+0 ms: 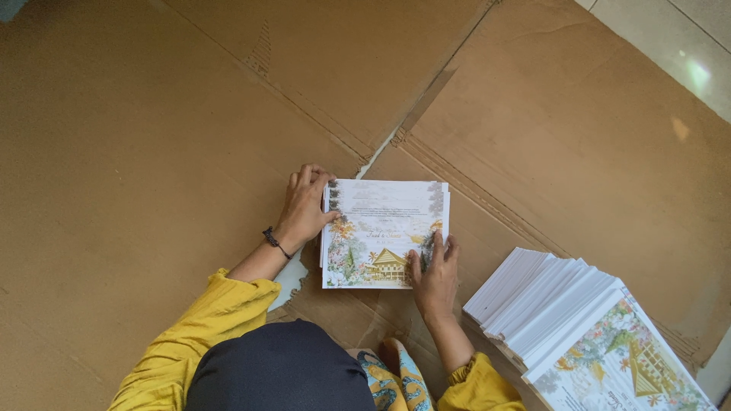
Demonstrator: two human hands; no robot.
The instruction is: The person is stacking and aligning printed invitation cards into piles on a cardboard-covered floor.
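Head view, straight down, close over cardboard floor (pixel 152 152)

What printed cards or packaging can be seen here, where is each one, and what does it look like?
Small stack of printed cards: centre, on the cardboard, squarish, white with flowers and a golden house; left hand at its left edge, right hand on its lower right corner.
Fanned pile of cards: lower right, leaning white edges, same floral house picture on the front one.
Flattened cardboard sheets: brown, creased, covering the floor.
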